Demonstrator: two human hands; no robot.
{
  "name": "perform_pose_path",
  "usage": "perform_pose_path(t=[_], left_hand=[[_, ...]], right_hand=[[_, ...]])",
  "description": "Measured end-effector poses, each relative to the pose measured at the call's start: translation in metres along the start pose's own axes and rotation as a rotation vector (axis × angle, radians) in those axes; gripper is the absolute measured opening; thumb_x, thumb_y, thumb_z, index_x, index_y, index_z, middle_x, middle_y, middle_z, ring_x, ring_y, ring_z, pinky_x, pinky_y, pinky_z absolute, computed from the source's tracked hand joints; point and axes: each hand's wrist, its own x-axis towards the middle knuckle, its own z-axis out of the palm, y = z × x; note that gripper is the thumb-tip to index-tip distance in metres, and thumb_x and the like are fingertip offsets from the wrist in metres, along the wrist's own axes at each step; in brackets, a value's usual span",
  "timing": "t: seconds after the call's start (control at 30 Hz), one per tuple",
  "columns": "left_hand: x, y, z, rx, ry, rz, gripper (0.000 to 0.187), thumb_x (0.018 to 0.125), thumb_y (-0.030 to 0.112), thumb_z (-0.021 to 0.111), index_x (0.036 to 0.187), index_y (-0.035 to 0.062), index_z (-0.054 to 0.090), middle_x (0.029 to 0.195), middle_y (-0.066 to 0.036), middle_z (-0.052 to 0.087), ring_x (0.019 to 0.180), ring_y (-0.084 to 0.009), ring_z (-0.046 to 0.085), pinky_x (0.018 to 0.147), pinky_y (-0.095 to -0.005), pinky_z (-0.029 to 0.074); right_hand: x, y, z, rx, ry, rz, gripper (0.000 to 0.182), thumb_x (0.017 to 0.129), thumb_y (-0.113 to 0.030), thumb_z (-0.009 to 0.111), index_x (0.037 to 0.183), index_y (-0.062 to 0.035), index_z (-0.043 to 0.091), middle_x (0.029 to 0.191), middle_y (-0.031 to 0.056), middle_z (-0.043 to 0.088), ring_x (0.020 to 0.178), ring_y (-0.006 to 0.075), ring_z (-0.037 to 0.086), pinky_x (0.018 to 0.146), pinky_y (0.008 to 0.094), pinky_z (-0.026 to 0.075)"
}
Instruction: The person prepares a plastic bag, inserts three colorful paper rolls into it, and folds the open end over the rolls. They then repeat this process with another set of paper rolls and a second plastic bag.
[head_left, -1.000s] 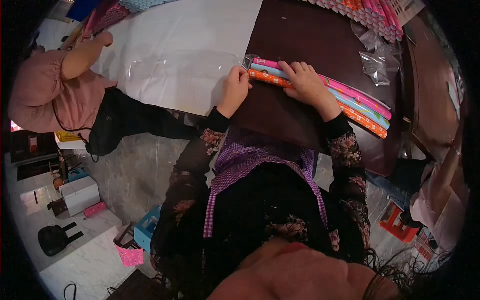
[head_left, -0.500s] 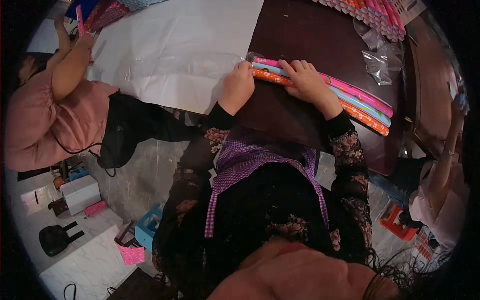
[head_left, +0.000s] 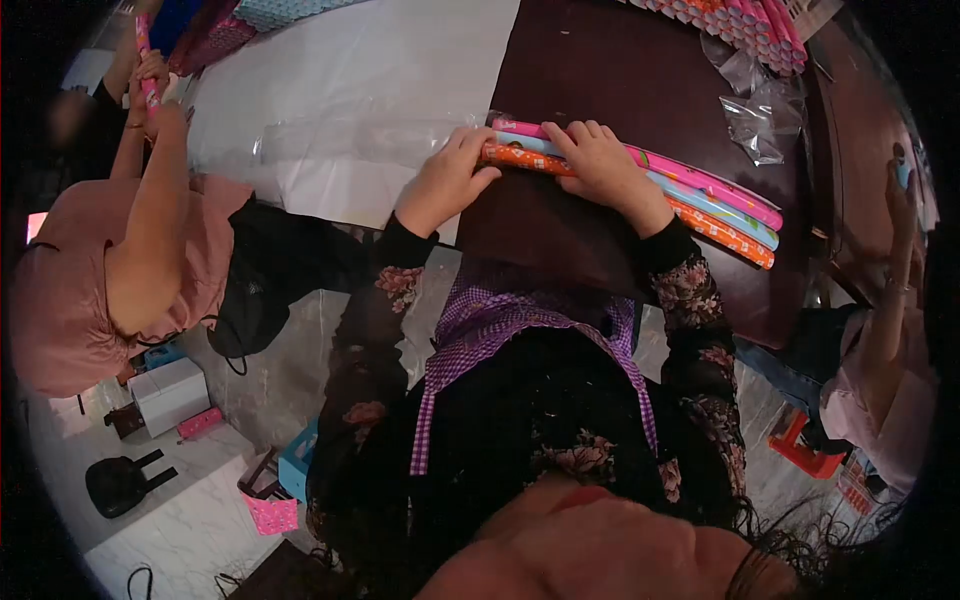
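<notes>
Three patterned rolls (head_left: 713, 208) lie side by side across the desk (head_left: 575, 75), their right ends angled toward its near right corner and their left ends close to the rim of the white sheet (head_left: 400, 60) that covers the desk's left part. Pink roll (head_left: 700, 182) lies farthest from the person, blue roll (head_left: 660, 182) in the middle and orange roll (head_left: 720, 233) nearest, a flat row that one palm can span. Right hand (head_left: 610, 172) does just that, its fingers bent over the far side of the set and its base at the near side, a grasp that appears meant to stop the row from fanning apart. Left hand (head_left: 440, 190) meets the left ends, fingers curved against them and thumb standing off, seemingly to keep the ends level; whether those fingers also pinch any film cannot be told. Clear plastic (head_left: 350, 140) stretches leftward from that hand over the white sheet, perhaps laid in line with the rolls for that reason, though how much of them it covers is unclear. Crumpled plastic (head_left: 755, 125) sits near the right edge, out of the hands' way, while a stack of rolls (head_left: 750, 30) fills the far right corner, ends facing the person, an arrangement that probably saves room.
</notes>
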Motion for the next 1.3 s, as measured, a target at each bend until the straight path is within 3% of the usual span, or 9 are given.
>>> perform_pose_path(t=[0.07, 0.13, 0.23, 0.33, 0.57, 0.63, 0.97, 1.07, 1.3], left_hand=[[-0.002, 0.002, -0.017, 0.154, 0.016, 0.115, 0.063, 0.079, 0.019, 0.075, 0.134, 0.0062, 0.046, 0.132, -0.019, 0.051, 0.118, -0.0373, 0.054, 0.093, -0.0425, 0.047], [0.006, -0.001, -0.028, 0.551, 0.016, 0.306, 0.089, 0.071, 0.027, 0.082, 0.144, 0.0063, 0.034, 0.145, -0.017, 0.038, 0.136, -0.0369, 0.036, 0.107, -0.0466, 0.035], [0.029, -0.025, -0.023, 0.651, -0.116, 0.341, 0.107, 0.063, 0.04, 0.086, 0.147, 0.0033, 0.03, 0.147, -0.017, 0.038, 0.137, -0.039, 0.032, 0.111, -0.0515, 0.026], [0.049, -0.036, -0.017, 0.58, -0.291, 0.287, 0.11, 0.06, 0.044, 0.087, 0.145, 0.0023, 0.031, 0.145, -0.018, 0.039, 0.136, -0.0385, 0.032, 0.112, -0.0491, 0.026], [0.061, -0.036, -0.008, 0.444, -0.309, 0.349, 0.095, 0.061, 0.048, 0.086, 0.133, 0.0018, 0.043, 0.13, -0.016, 0.049, 0.126, -0.035, 0.043, 0.105, -0.0452, 0.031], [0.059, -0.035, -0.004, 0.436, -0.25, 0.386, 0.081, 0.064, 0.05, 0.083, 0.122, 0.0039, 0.049, 0.12, -0.012, 0.052, 0.119, -0.0325, 0.047, 0.101, -0.0437, 0.034], [0.062, -0.03, 0.002, 0.506, -0.099, 0.624, 0.077, 0.062, 0.055, 0.08, 0.114, 0.0038, 0.053, 0.108, -0.011, 0.055, 0.108, -0.0307, 0.052, 0.095, -0.0408, 0.038], [0.07, -0.021, 0.009, 0.586, -0.053, 0.721, 0.072, 0.063, 0.057, 0.078, 0.104, 0.0024, 0.055, 0.098, -0.01, 0.057, 0.096, -0.0274, 0.054, 0.085, -0.038, 0.04], [0.069, 0.004, 0.02, 0.666, 0.062, 0.721, 0.071, 0.065, 0.064, 0.071, 0.098, 0.0021, 0.055, 0.09, -0.009, 0.056, 0.088, -0.0241, 0.054, 0.079, -0.0344, 0.041]], right_hand=[[0.002, -0.003, -0.002, -0.005, -0.023, 0.024, 0.074, 0.073, -0.019, 0.077, 0.138, -0.0059, 0.045, 0.106, 0.016, 0.057, 0.101, 0.0326, 0.055, 0.091, 0.042, 0.047], [0.002, -0.002, -0.001, 0.001, -0.013, 0.019, 0.074, 0.073, -0.019, 0.077, 0.138, -0.0059, 0.045, 0.106, 0.0161, 0.057, 0.1, 0.0327, 0.055, 0.091, 0.0419, 0.047], [0.001, -0.002, -0.002, -0.006, -0.012, 0.017, 0.074, 0.072, -0.02, 0.077, 0.138, -0.0061, 0.045, 0.106, 0.0162, 0.057, 0.1, 0.0328, 0.055, 0.091, 0.042, 0.047], [-0.001, -0.001, -0.002, -0.014, -0.021, 0.018, 0.074, 0.072, -0.021, 0.077, 0.138, -0.0064, 0.045, 0.106, 0.0163, 0.057, 0.099, 0.0327, 0.055, 0.091, 0.0425, 0.046], [-0.003, -0.002, -0.004, -0.022, 0.007, 0.004, 0.073, 0.074, -0.022, 0.077, 0.138, -0.0065, 0.046, 0.107, 0.0163, 0.056, 0.101, 0.0326, 0.055, 0.09, 0.0427, 0.046], [-0.004, -0.001, -0.002, -0.025, 0.017, -0.002, 0.073, 0.074, -0.023, 0.077, 0.138, -0.0065, 0.045, 0.107, 0.0163, 0.056, 0.101, 0.0328, 0.055, 0.09, 0.0425, 0.046], [-0.005, -0.001, -0.005, 0.004, 0.04, -0.025, 0.071, 0.074, -0.022, 0.076, 0.136, -0.0055, 0.045, 0.107, 0.0161, 0.058, 0.1, 0.0331, 0.056, 0.091, 0.0421, 0.046], [-0.002, -0.004, -0.011, 0.008, 0.021, 0.006, 0.073, 0.073, -0.021, 0.076, 0.137, -0.0053, 0.044, 0.108, 0.017, 0.058, 0.101, 0.0333, 0.056, 0.09, 0.0423, 0.046], [0.009, -0.008, -0.01, -0.005, 0.012, 0.062, 0.081, 0.071, -0.023, 0.076, 0.14, -0.0004, 0.038, 0.115, 0.0173, 0.056, 0.107, 0.0339, 0.054, 0.094, 0.0432, 0.044]])
